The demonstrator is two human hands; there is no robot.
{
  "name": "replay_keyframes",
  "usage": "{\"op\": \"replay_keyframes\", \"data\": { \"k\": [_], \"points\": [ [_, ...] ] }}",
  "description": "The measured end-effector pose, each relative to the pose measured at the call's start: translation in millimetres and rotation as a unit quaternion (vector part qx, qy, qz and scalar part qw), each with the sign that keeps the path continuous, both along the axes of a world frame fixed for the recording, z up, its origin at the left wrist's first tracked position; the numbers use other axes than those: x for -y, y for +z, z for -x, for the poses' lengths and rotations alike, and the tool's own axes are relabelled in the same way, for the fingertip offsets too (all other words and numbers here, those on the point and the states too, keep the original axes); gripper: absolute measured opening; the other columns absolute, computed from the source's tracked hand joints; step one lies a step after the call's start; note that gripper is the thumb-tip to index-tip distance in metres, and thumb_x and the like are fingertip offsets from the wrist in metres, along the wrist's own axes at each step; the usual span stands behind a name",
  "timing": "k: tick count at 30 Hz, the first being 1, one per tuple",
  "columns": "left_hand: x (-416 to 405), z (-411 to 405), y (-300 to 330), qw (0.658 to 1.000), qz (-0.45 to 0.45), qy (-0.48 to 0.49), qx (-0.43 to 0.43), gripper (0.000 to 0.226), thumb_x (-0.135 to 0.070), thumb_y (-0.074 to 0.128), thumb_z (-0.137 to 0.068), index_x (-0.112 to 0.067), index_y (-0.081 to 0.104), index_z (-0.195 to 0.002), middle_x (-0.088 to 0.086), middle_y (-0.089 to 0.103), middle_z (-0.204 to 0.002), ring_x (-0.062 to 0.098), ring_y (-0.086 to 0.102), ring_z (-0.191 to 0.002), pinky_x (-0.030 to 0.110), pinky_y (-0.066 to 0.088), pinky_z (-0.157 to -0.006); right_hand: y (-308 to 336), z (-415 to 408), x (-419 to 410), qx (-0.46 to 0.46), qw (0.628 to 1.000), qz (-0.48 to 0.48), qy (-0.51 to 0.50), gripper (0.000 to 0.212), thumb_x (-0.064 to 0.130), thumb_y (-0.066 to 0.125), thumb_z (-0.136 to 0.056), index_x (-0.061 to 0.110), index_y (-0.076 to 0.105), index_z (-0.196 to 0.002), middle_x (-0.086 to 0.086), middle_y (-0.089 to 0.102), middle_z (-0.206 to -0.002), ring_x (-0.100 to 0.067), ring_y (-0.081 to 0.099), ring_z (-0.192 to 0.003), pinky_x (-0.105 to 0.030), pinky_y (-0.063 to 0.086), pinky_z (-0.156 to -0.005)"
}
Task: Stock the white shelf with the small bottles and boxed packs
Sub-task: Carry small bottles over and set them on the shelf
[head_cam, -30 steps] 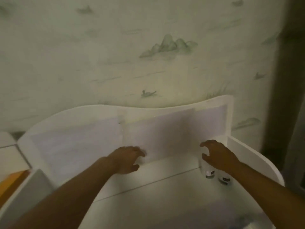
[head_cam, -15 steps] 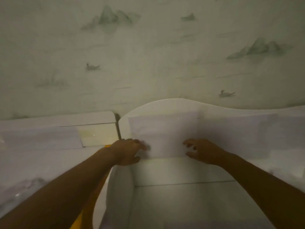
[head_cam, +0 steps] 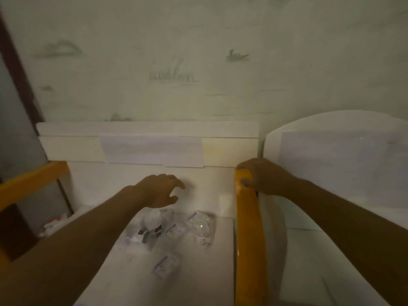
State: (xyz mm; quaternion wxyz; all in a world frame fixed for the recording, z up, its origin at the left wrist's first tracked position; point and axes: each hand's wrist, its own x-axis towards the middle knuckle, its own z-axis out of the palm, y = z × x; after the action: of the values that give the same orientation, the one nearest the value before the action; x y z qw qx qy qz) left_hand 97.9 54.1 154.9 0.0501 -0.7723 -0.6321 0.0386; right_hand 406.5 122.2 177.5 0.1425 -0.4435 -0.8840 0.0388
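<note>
Hands reach forward over two neighbouring surfaces. Left hand hovers above the white tabletop, fingers spread and loosely curved, holding nothing. Right hand grips the far end of the orange rail, fingers curled over its top; that rail runs toward the viewer and separates the tabletop from the white shelf, which lies to the right.

Stock lies below and just nearer than the left hand. A small clear plastic bottle with a dark label lies tipped on its side just under the left wrist, long axis running roughly from far to near, though which end is the cap cannot be told in the blur. A second clear bottle in crinkled film lies to its right, nearer the rail, axis also roughly far to near. A small flat transparent boxed pack with purple print lies closest to the viewer, tilted so that its long axis runs diagonally, near left to far right. A small white box stands upright beside the rail.

Judged from this layout, the left hand is the nearer to every item; a short drop and pull-back would reach the labelled bottle. Carrying anything to the shelf means crossing rightward over the rail.
</note>
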Motion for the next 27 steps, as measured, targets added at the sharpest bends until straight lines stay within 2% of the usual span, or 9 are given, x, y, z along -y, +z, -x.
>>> {"op": "replay_keyframes", "data": {
  "k": [5,9,14,18,21,24,27],
  "points": [
    [18,70,-45,0.995,0.046,0.071,0.056,0.048,-0.041,0.054,-0.092,-0.036,0.043,-0.138,-0.006,0.044,-0.145,0.016,0.046,-0.129,0.033,0.039,-0.106,-18,72,6,0.061,0.998,0.022,0.021,0.05,0.042,0.058,-0.092,0.027,0.047,-0.139,0.0,0.052,-0.141,-0.022,0.047,-0.128,-0.039,0.04,-0.107],
    [23,99,-81,0.988,0.074,0.099,0.093,0.053,-0.041,0.057,-0.09,-0.034,0.041,-0.14,-0.005,0.043,-0.146,0.015,0.045,-0.13,0.03,0.038,-0.106,-45,120,8,0.165,0.977,0.129,0.029,0.061,0.042,0.061,-0.091,0.024,0.039,-0.145,-0.003,0.048,-0.145,-0.023,0.045,-0.131,-0.037,0.038,-0.108],
    [17,114,-104,0.983,0.064,0.093,0.145,0.063,-0.038,0.062,-0.089,-0.03,0.034,-0.145,-0.003,0.037,-0.151,0.017,0.042,-0.133,0.028,0.036,-0.104,-71,163,7,0.233,0.956,0.178,0.018,0.069,0.042,0.065,-0.089,0.021,0.035,-0.147,-0.004,0.038,-0.153,-0.025,0.036,-0.139,-0.04,0.03,-0.114],
    [10,115,-113,0.986,0.049,0.062,0.147,0.07,-0.036,0.061,-0.091,-0.026,0.024,-0.15,0.001,0.029,-0.155,0.02,0.041,-0.135,0.031,0.037,-0.104,-95,169,-2,0.268,0.94,0.209,-0.017,0.08,0.047,0.07,-0.083,0.024,0.032,-0.149,-0.006,0.033,-0.155,-0.028,0.034,-0.141,-0.046,0.029,-0.116],
    [1,116,-120,0.983,0.069,0.061,0.156,0.076,-0.04,0.057,-0.092,-0.032,0.012,-0.153,0.0,0.02,-0.159,0.022,0.037,-0.138,0.035,0.038,-0.108,-109,166,-2,0.271,0.938,0.217,-0.022,0.084,0.043,0.071,-0.083,0.022,0.027,-0.152,-0.007,0.032,-0.155,-0.028,0.035,-0.14,-0.041,0.032,-0.114],
    [-9,114,-125,0.982,0.067,0.064,0.162,0.081,-0.049,0.063,-0.085,-0.038,0.018,-0.151,-0.004,0.033,-0.154,0.018,0.041,-0.135,0.036,0.04,-0.107,-113,160,6,0.262,0.941,0.214,-0.021,0.088,0.032,0.075,-0.082,0.019,0.024,-0.152,-0.01,0.036,-0.15,-0.03,0.041,-0.135,-0.039,0.038,-0.107],
    [-14,106,-128,0.983,0.052,0.078,0.156,0.076,-0.047,0.07,-0.079,-0.039,0.033,-0.145,-0.006,0.046,-0.145,0.016,0.049,-0.127,0.034,0.046,-0.099,-119,158,9,0.241,0.949,0.201,-0.024,0.085,0.025,0.078,-0.08,0.016,0.028,-0.149,-0.013,0.042,-0.144,-0.032,0.046,-0.129,-0.037,0.042,-0.101]
  ]
}}
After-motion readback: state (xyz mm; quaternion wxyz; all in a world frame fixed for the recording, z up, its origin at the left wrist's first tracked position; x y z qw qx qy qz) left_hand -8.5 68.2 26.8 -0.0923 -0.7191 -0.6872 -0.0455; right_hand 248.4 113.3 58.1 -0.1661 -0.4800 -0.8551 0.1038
